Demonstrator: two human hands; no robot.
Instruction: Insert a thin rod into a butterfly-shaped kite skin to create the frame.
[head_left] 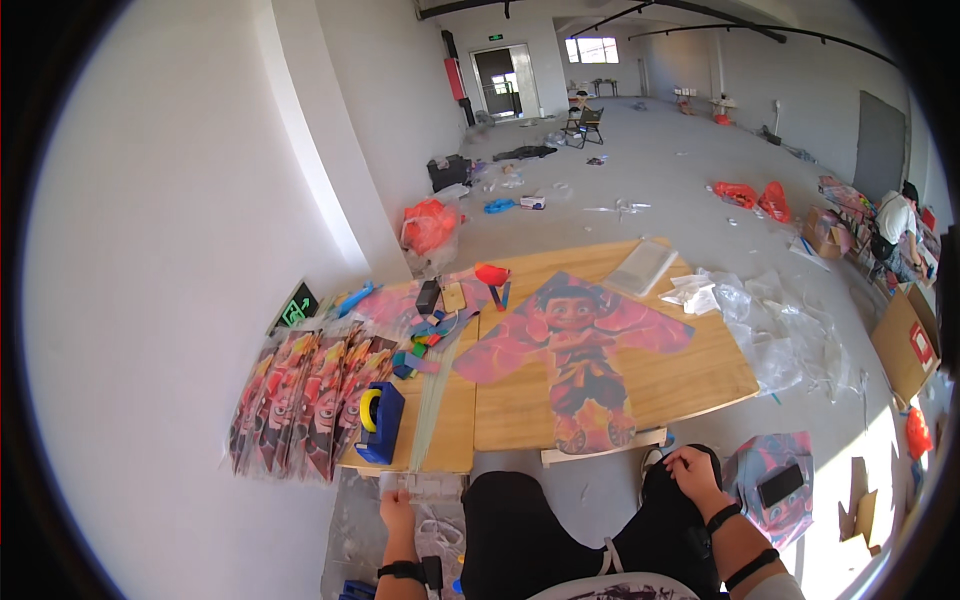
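My left hand (397, 512) is low at the left, below the table's front edge. Its fingers are curled in beside a clear plastic container (432, 487); what they grip, if anything, is too small to make out. On my right knee rests my right hand (692, 473), holding nothing, its fingers loosely apart. A kite sheet (575, 350) printed with a cartoon figure lies spread on the wooden table (690, 375). To its left stand a blue tape dispenser (383, 430) with a yellow roll and a bundle of thin pale rods (432, 405).
Stacked printed kites (310, 400) cover the table's left end. Behind are coloured tape rolls (430, 330) and a clear tray (640, 267). Plastic wrap (800, 335) hangs off the right side. A phone (781, 486) lies on a printed sheet at right. Another person (897, 225) bends near cardboard boxes.
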